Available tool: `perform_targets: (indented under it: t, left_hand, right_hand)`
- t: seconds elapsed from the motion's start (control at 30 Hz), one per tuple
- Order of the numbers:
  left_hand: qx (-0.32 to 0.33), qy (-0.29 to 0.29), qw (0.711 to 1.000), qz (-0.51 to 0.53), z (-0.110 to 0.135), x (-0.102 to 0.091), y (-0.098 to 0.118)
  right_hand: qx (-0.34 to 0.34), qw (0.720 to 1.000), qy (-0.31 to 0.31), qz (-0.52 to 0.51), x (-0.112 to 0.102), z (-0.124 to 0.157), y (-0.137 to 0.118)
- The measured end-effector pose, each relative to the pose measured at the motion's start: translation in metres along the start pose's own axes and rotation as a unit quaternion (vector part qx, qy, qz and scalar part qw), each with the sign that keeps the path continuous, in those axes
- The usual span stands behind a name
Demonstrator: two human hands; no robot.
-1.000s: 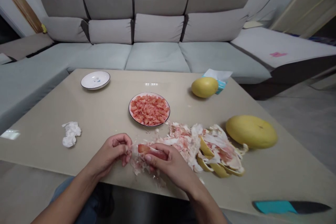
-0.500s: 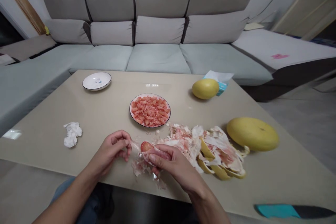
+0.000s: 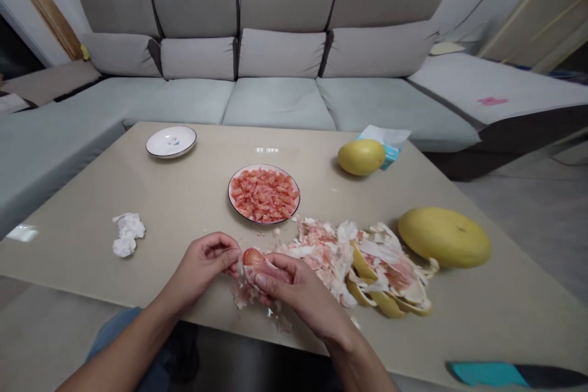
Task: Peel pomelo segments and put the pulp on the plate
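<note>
A pomelo segment (image 3: 253, 257), red flesh showing at its upper left end and pale membrane around the rest, is held in my right hand (image 3: 298, 288) between thumb and fingers. My left hand (image 3: 209, 263) is closed in a pinch at the segment's left side, its fingertips on the edge of the membrane. Beneath both hands, membrane scraps (image 3: 243, 295) lie on the table. Just beyond them stands a plate (image 3: 229, 201) with a dark rim, heaped with peeled pomelo flesh (image 3: 264, 193).
A pile of peel and membrane (image 3: 362, 263) spreads to the right. Two whole pomelos, one near (image 3: 443, 237) and one far (image 3: 361, 157), sit by a tissue pack (image 3: 390, 156) and the pile. A knife (image 3: 487, 373), a crumpled tissue (image 3: 128, 234) and a white plate (image 3: 160, 146) are further out.
My left hand has moved right, closer to the segment. The strip of membrane stretched between the hands has shortened, and the right hand has shifted slightly.
</note>
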State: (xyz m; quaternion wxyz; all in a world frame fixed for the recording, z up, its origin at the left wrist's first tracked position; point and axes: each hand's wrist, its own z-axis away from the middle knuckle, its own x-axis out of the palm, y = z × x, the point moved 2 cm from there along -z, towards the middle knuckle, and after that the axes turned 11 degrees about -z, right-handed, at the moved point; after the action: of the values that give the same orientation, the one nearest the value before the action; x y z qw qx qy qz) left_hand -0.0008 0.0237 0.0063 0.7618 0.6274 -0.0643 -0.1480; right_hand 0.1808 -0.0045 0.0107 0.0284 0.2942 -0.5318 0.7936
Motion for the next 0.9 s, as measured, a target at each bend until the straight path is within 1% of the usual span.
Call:
perform_targets:
  t: [0.17, 0.3, 0.4, 0.53, 0.67, 0.8, 0.9]
  left_hand:
    - [0.012, 0.025, 0.999, -0.021, 0.000, -0.001, -0.001]
    - [-0.001, 0.015, 1.000, -0.017, 0.001, 0.000, -0.001]
    - [0.002, 0.010, 1.000, -0.017, 0.001, -0.001, 0.000]
    - [0.024, 0.046, 0.998, -0.021, 0.000, -0.006, 0.005]
    - [0.028, 0.081, 0.995, -0.044, -0.001, -0.008, 0.007]
    - [0.037, 0.092, 0.994, -0.048, -0.002, -0.009, 0.005]
    - [0.046, 0.087, 0.994, -0.048, -0.004, -0.011, 0.004]
  right_hand:
    - [0.017, 0.999, -0.028, 0.015, -0.001, 0.001, -0.001]
    - [0.022, 0.999, -0.041, 0.003, -0.001, 0.001, -0.002]
    - [0.040, 0.998, -0.049, -0.003, 0.000, 0.001, -0.001]
    - [0.064, 0.996, -0.068, -0.012, 0.004, 0.002, 0.001]
    - [0.070, 0.996, -0.060, -0.012, 0.005, 0.003, 0.003]
    - [0.098, 0.992, -0.074, 0.019, 0.005, 0.004, 0.005]
    - [0.112, 0.990, -0.078, 0.033, 0.006, 0.004, 0.008]
